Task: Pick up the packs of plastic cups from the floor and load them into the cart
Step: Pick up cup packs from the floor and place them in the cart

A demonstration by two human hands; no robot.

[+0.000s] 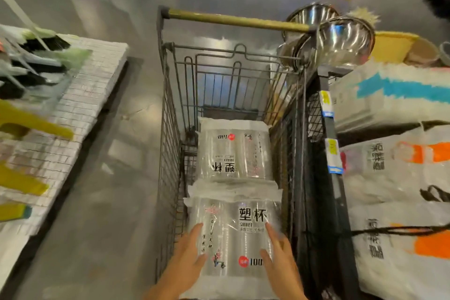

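**Two cup packs lying in the wire cart**

A clear film-wrapped pack of transparent plastic cups (pixel 239 238), printed with black characters and a red round mark, lies flat at the near end of the grey wire-mesh shopping cart (pixel 168 129). The left hand (pixel 192 251) and right hand (pixel 280 258) press its sides with straight fingers. A second matching pack (pixel 233 153) lies flat just beyond it, its print turned the other way.

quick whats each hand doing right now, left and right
Left hand: open, straight fingers resting on the near pack of cups.
Right hand: open, straight fingers pressed against the same pack.
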